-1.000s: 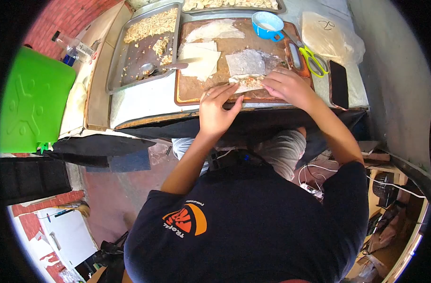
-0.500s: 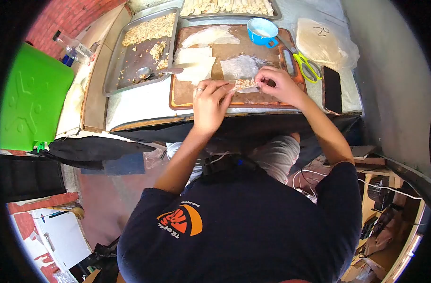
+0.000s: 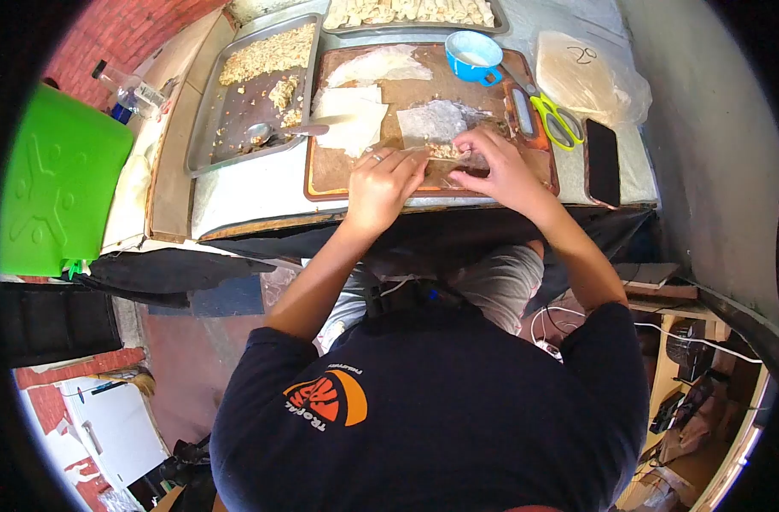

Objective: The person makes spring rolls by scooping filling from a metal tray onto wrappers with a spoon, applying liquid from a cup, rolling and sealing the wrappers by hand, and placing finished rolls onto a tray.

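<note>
A thin spring roll wrapper (image 3: pixel 441 160) with a line of chopped filling lies on the brown board (image 3: pixel 338 177) between my hands. My left hand (image 3: pixel 383 188) has its fingertips closed on the wrapper's left end. At the right end, my right hand (image 3: pixel 502 173) touches the filling side with its forefinger, its thumb held apart lower down. Just beyond is another translucent wrapper (image 3: pixel 432 122). A stack of pale wrappers (image 3: pixel 351 117) sits to the left, and one more wrapper (image 3: pixel 381 65) lies farther back.
A metal tray (image 3: pixel 203 141) of filling holds a spoon (image 3: pixel 260 132), its handle reaching over the board. Rolled pieces (image 3: pixel 411 12) fill the back tray. A blue cup (image 3: pixel 474 55), green-handled scissors (image 3: pixel 558 124), bagged wrappers (image 3: pixel 587 77) and a phone (image 3: pixel 602 164) are on the right.
My right hand's thumb and forefinger have parted from a pinch, the thumb dropping toward me. My left hand has shifted slightly, its fingers now lower and closer together on the wrapper.
</note>
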`<state>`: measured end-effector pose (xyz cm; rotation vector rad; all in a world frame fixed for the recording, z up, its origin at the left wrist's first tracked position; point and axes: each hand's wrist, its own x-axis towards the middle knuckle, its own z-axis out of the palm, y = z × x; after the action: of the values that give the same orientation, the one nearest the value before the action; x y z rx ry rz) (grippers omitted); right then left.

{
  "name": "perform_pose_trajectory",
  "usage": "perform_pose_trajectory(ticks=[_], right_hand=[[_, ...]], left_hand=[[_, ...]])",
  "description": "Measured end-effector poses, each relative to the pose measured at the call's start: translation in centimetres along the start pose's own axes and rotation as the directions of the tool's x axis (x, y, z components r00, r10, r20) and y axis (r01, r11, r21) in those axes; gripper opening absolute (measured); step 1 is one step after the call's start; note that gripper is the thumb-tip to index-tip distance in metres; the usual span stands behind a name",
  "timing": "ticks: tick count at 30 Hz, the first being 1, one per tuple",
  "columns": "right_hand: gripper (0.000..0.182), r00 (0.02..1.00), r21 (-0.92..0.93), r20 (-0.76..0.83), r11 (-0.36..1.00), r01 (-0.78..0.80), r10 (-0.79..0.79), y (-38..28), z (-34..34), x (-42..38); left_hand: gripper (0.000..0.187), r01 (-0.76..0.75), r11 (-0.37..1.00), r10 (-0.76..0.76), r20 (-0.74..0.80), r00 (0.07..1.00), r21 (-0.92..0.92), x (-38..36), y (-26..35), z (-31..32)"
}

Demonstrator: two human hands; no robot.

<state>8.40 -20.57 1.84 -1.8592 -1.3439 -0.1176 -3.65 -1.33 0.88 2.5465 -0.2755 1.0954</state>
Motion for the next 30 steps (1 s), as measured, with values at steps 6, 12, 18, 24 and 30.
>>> perform_pose_trajectory(ticks=[6, 12, 18, 24, 30], right_hand=[[0.016, 0.998, 0.000, 0.036, 0.999, 0.048, -0.048, 0.5, -0.1, 0.2], [0.013, 0.994, 0.045, 0.106, 0.998, 0.034, -0.038, 1.1, -0.5, 1.0], [0.018, 0.980, 0.204, 0.188, 0.974, -0.102, 0.064, 1.1, -0.4, 1.7], [0.017, 0.968, 0.112, 0.223, 0.989, 0.094, -0.117, 2.1, -0.7, 2.5], [0.013, 0.971, 0.171, 0.238, 0.984, -0.058, 0.016, 2.3, -0.5, 2.8]], left_hand=[[0.017, 0.098, 0.983, -0.084, 0.095, 0.992, -0.155, 0.0, -0.5, 0.1], [0.016, 0.142, 0.973, -0.122, 0.119, 0.985, -0.184, 0.2, -0.8, 0.1], [0.009, 0.095, 0.949, -0.043, 0.175, 0.984, -0.299, 1.5, -1.1, 0.1], [0.009, 0.206, 0.895, -0.111, 0.248, 0.962, -0.396, 1.6, -1.1, 0.2], [0.005, 0.306, 0.860, -0.204, 0.274, 0.940, -0.409, 2.3, -1.1, 0.0]])
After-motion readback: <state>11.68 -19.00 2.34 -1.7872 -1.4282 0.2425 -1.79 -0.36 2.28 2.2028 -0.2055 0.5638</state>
